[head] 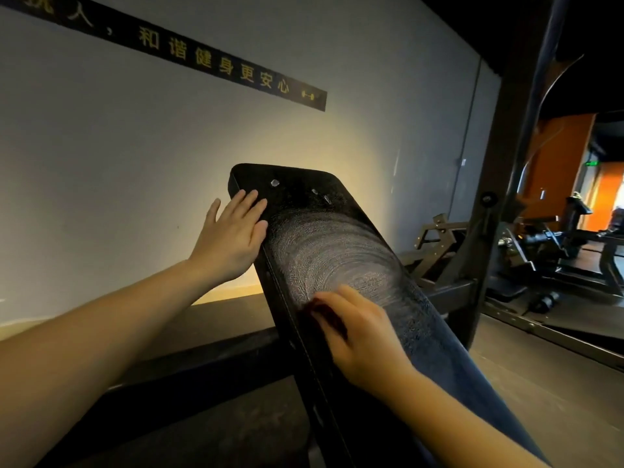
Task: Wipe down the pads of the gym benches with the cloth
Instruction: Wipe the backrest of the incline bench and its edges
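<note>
A black inclined bench pad [337, 238] runs from the lower right up to the centre, with pale swirling wipe marks on its middle. My left hand [229, 238] lies flat with straight fingers against the pad's upper left edge. Lower down the pad, my right hand [364, 336] is motion-blurred and presses on the surface. A dark red cloth [320, 310] is bunched under its fingers, and only a small part of it shows. Three small light specks sit near the pad's top end.
A grey wall with a black lettered banner [216, 62] stands close behind the bench. A low black ledge [202, 349] runs along its foot. A dark steel rack upright [499, 197] rises at the right, with more gym machines [557, 244] beyond it.
</note>
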A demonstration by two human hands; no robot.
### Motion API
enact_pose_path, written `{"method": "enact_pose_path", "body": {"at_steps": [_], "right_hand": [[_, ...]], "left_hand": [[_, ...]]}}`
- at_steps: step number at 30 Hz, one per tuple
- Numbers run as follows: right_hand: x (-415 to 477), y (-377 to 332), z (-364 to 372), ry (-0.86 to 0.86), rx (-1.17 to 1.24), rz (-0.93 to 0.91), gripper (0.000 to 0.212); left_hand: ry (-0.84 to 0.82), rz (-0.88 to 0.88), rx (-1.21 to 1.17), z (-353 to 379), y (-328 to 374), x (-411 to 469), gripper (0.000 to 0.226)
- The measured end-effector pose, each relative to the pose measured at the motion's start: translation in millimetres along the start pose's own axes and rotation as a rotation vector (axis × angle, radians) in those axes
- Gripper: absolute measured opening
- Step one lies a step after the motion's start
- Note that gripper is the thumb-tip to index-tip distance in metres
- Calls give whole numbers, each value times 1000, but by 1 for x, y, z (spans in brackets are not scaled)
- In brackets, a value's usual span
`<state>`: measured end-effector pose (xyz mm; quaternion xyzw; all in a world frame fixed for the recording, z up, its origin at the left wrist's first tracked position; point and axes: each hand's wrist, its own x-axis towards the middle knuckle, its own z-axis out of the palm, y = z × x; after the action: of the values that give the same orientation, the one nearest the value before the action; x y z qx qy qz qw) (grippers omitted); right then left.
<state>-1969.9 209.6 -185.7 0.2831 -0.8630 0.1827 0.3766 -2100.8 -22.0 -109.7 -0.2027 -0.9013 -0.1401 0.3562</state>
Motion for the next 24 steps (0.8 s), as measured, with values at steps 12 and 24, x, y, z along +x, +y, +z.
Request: {"method": "enact_pose_path", "body": {"at_steps": [12, 24], "right_hand": [[16, -15, 7, 33, -28, 119, 23], [-3, 25, -21, 137, -139, 431, 23]], "left_hand": [[122, -356, -547, 1, 75, -132, 61], [20, -343, -566, 4, 94, -152, 106]]}}
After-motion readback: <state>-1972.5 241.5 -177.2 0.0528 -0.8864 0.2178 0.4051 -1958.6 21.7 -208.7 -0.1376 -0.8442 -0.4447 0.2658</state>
